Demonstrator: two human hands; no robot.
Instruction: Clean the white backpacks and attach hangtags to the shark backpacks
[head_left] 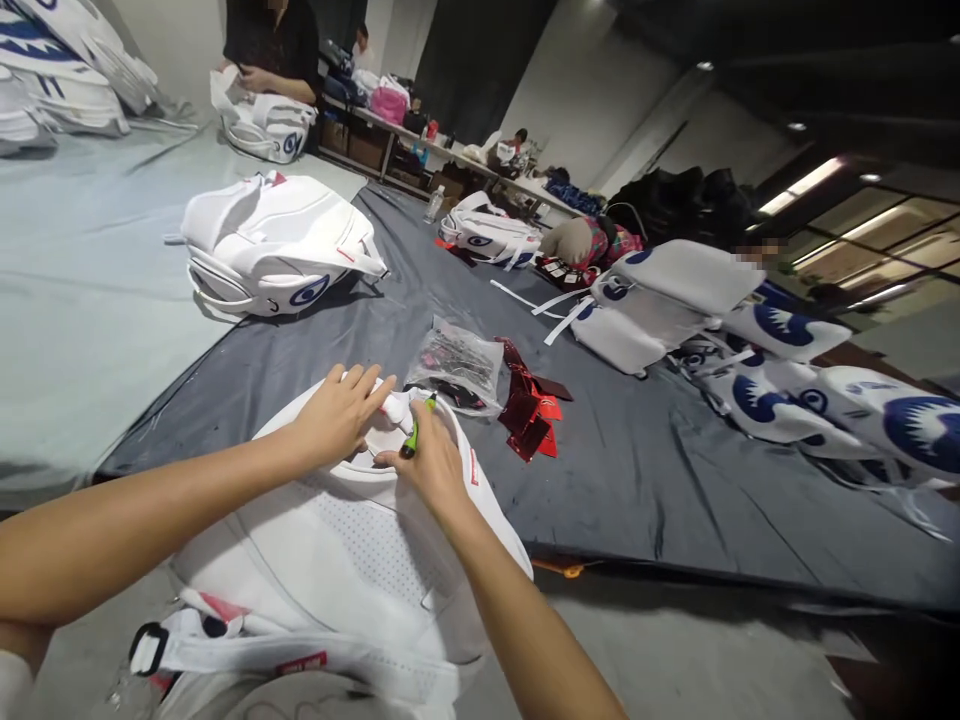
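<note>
A white backpack lies in front of me at the table edge, its perforated panel facing me and its straps hanging low. My left hand rests across its top edge, fingers stretched out and lying on the fabric. Beside it, my right hand is closed around a small green-and-black tool, whose working end I cannot make out. Both hands are close to the white top loop of the backpack. Right behind them lies a clear plastic bag with dark pieces inside.
Red tags lie right of the plastic bag. Another white backpack sits at the left, and stacked white-and-blue backpacks line the right side. A bottle stands farther back. Across the table, a person handles a backpack.
</note>
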